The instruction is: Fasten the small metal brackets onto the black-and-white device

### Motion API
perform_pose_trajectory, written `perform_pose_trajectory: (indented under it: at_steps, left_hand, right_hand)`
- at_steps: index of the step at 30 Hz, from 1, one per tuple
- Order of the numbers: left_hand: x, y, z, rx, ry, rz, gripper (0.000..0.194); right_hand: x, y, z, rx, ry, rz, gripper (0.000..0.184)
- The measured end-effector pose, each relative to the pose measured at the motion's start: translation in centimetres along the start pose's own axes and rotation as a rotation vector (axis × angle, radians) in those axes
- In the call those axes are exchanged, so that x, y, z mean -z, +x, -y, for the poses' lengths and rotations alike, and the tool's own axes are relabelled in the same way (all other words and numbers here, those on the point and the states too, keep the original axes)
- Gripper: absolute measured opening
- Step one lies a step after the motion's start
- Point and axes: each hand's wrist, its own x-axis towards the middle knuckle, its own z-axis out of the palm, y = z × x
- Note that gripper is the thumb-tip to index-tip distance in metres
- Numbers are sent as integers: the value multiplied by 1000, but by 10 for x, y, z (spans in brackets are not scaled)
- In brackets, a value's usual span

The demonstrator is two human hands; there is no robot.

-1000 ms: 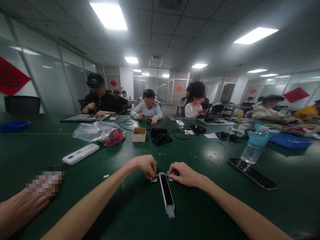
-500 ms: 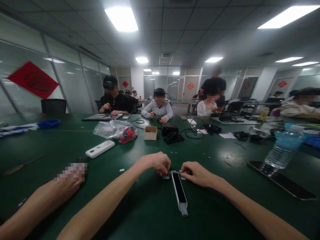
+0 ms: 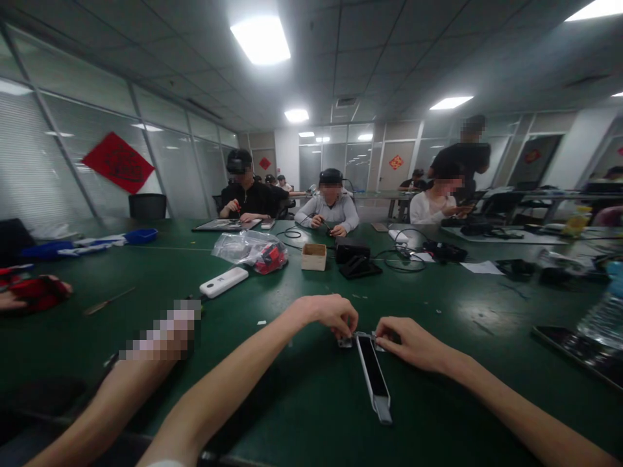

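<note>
A slim white-framed device (image 3: pixel 374 375) with a black face and a grey tip lies on the green table, its tip pointing at me. At its far end a small greyish flat piece (image 3: pixel 345 343) sticks out on the left, pinched by the fingertips of my left hand (image 3: pixel 335 314). My right hand (image 3: pixel 405 337) pinches a similar small flat piece (image 3: pixel 379 347) on the right side, with the thumb and forefinger closed. Fingers partly cover both pieces, and whether they join the device I cannot tell.
Another person's forearm (image 3: pixel 139 366) reaches in from the left, near a white oblong device (image 3: pixel 224 283). Beyond are a plastic bag (image 3: pixel 238 250), a small open box (image 3: pixel 314 257) and a black box (image 3: pixel 352 250). At right lie a phone (image 3: pixel 569 353) and a water bottle (image 3: pixel 603 311).
The view has swung left, so everything sits further right in the picture. Both hands keep their pinch at the device's far end, and the device stays put between them.
</note>
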Motion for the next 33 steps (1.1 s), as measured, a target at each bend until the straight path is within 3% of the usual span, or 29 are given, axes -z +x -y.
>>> perform_pose_trajectory:
  at_steps: [7,16,24,33]
  left_hand:
    - [0,0,2,57,-14,80,3]
    - [-3,-3,-12,131,105,31,4]
    - [-5,-3,-9,45,222,-63,3]
    - [-5,-7,-19,28,372,-86,5]
  right_hand:
    - [0,0,1,7,13,11,22]
    - [0,0,1,2,6,6,19]
    - [1,0,3,8,16,7,20]
    - [0,0,-1,8,33,12,21]
